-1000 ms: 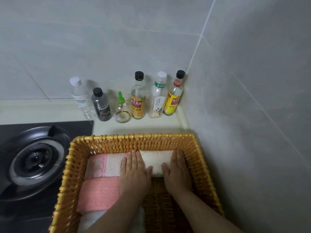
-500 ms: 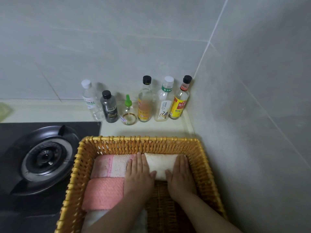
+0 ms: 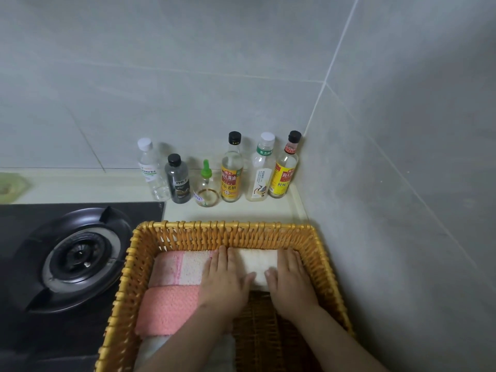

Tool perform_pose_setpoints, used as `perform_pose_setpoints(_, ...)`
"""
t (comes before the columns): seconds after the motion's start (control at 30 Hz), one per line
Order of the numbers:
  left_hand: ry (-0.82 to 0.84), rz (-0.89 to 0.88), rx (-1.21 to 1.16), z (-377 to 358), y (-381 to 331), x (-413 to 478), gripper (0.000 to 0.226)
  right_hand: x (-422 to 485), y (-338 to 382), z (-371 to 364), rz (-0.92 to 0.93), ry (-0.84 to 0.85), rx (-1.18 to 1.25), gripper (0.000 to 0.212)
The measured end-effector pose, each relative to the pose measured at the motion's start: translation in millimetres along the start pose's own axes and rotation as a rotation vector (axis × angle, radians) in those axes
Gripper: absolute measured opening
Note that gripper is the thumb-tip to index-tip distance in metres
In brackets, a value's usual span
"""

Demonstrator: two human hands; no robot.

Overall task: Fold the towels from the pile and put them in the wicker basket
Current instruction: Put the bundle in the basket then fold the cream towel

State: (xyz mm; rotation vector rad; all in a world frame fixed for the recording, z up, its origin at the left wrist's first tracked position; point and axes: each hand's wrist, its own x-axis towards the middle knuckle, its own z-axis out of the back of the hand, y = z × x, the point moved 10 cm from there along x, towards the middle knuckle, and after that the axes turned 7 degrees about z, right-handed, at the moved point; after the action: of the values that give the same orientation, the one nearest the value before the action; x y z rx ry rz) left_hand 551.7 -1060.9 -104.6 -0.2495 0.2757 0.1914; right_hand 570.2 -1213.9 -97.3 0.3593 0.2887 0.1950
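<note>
1. The basket (image 3: 222,227) holds pink towels (image 3: 171,307) along its left side.
2. The white towel (image 3: 257,263) stays in the basket's far right corner and looks settled.
3. The left hand (image 3: 225,287) and right hand (image 3: 291,281) still press it, fingers flat, gripping nothing.
</note>
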Motion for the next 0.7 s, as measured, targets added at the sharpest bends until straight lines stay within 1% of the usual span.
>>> perform_pose_setpoints(0.07,-0.033,-0.052,-0.105,15.6,1.6,-5.3,0.078,-6.5,4.3,19.0,0.032,-0.053,-0.001,0.062)
perform_pose_setpoints(0.17,-0.07,-0.149,-0.23,48.0,9.1,-16.3,0.057,-11.4,14.6,45.0,0.098,-0.117,0.064,0.049)
perform_pose_setpoints(0.23,-0.073,-0.181,-0.259,67.8,20.1,-24.7,0.043,-10.2,26.0,53.8,0.17,-0.111,0.129,0.04)
perform_pose_setpoints(0.3,-0.107,-0.177,-0.241,86.0,36.1,-34.9,0.035,-9.3,36.9,60.4,0.228,-0.107,0.159,0.036)
perform_pose_setpoints(0.33,-0.137,-0.162,-0.229,94.6,45.8,-40.8,0.034,-9.2,41.9,62.1,0.248,-0.1,0.165,0.035)
perform_pose_setpoints(0.4,-0.196,-0.117,-0.224,110.5,65.5,-56.5,0.039,-11.6,54.4,65.2,0.288,-0.089,0.167,0.032)
perform_pose_setpoints(0.47,-0.24,-0.063,-0.252,124.6,86.0,-75.6,0.047,-13.8,67.7,66.5,0.316,-0.098,0.153,0.029)
perform_pose_setpoints(0.5,-0.25,-0.027,-0.286,130.1,98.4,-86.5,0.047,-17.0,77.6,69.9,0.329,-0.118,0.149,0.028)
perform_pose_setpoints(0.57,-0.262,0.056,-0.365,139.6,123.5,-107.3,0.037,-22.8,99.1,72.4,0.369,-0.127,0.144,0.019)
perform_pose_setpoints(0.6,-0.287,0.107,-0.39,145.1,137.7,-119.0,0.031,-26.6,113.9,70.7,0.391,-0.092,0.159,0.017)
perform_pose_setpoints(0.63,-0.32,0.161,-0.403,150.4,153.3,-132.3,0.028,-29.4,129.5,67.9,0.418,-0.049,0.204,0.022)
perform_pose_setpoints(0.7,-0.366,0.258,-0.407,156.5,186.6,-161.1,0.027,-35.3,161.3,57.2,0.498,0.015,0.275,0.028)
